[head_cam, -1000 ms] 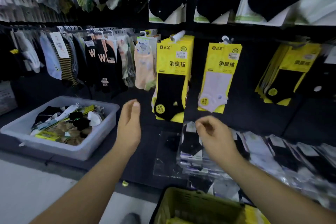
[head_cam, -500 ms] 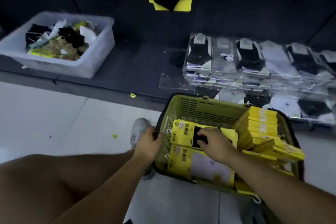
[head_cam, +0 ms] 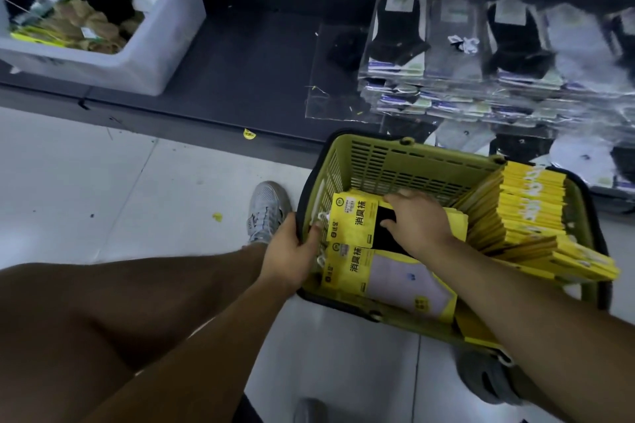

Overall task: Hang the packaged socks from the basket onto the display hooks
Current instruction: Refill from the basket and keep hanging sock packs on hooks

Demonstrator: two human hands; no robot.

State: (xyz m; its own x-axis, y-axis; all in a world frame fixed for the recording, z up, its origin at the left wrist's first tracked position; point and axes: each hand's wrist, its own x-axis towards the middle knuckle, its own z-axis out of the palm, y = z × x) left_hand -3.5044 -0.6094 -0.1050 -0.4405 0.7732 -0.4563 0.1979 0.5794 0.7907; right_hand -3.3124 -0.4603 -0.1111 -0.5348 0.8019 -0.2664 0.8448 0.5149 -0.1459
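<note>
**Hands back at the basket for the next sock packet.**

We see the left hand (head_cam: 288,254) curled over the near-left rim of the green slotted plastic basket (head_cam: 412,154), steadying it on the pale tiled floor (head_cam: 137,182). The right hand (head_cam: 421,225) lies on the topmost yellow card packet with a black sock (head_cam: 357,216), fingers reaching its far edge; we cannot tell whether it has closed on it. A second ago both hands were raised, empty, before the display hooks, now out of view, so we judge a fresh fetch has begun. A leaning row of yellow packets (head_cam: 529,213) waits at the basket's right.
</note>
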